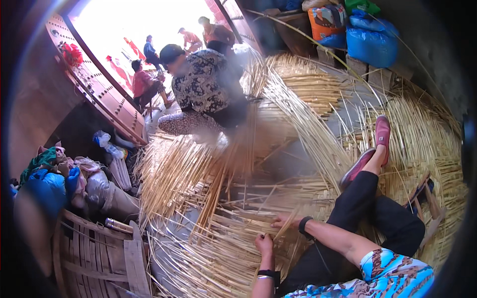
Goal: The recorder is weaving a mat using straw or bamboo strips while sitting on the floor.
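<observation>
At the lower middle, my right hand [283, 220], with a dark band on its wrist, is closed on pale reed strips [256, 214] above a partly woven mat [223, 243]. Just below and left of it, my left hand [264, 243] is curled at the mat's loose strips, its fingers closed; exactly what it pinches is too small to make out. My legs [355, 198] in dark trousers and pink shoes stretch over the weaving at the right. A smudge blurs part of the middle of the picture.
A co-worker in a patterned shirt [198, 84] crouches ahead; other people [144, 84] are by the bright doorway. Left are piled bags [102, 191], a steel flask [118, 224] and a wooden chair [94, 258]. Blue sacks [370, 47] stand back right; a wooden frame [430, 213] lies beside my legs.
</observation>
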The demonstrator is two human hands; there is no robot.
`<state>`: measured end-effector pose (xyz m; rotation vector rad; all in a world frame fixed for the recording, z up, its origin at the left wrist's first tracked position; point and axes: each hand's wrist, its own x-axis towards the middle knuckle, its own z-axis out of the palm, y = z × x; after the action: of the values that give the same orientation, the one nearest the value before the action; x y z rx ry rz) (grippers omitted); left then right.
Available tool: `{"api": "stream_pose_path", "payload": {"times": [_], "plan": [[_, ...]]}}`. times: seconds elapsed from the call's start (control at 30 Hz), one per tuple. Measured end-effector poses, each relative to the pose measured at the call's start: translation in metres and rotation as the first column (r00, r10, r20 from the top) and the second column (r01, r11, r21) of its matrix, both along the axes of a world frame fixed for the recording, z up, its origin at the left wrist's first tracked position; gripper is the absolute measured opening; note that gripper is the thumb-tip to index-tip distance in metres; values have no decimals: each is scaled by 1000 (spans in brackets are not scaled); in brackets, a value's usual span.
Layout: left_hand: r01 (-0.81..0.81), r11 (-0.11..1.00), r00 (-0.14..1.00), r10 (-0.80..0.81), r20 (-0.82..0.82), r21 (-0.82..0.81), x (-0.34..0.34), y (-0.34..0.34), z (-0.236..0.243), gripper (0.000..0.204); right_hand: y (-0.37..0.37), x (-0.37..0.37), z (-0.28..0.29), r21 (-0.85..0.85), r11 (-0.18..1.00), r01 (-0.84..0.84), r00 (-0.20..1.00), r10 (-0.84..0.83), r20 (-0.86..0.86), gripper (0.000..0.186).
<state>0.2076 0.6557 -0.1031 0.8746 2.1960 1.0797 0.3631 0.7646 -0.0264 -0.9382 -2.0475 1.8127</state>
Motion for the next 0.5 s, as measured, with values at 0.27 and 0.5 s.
{"api": "stream_pose_path", "payload": {"times": [0.27, 0.5], "plan": [[119, 993, 989, -116, -94, 28, 7, 11, 18, 21, -2, 2, -34, 535, 827, 172, 970, -236, 53, 18], [143, 986, 968, -121, 219, -87, -8, -21, -8, 23, -26, -5, -22, 552, 790, 267, 948, -318, -5, 11]]}}
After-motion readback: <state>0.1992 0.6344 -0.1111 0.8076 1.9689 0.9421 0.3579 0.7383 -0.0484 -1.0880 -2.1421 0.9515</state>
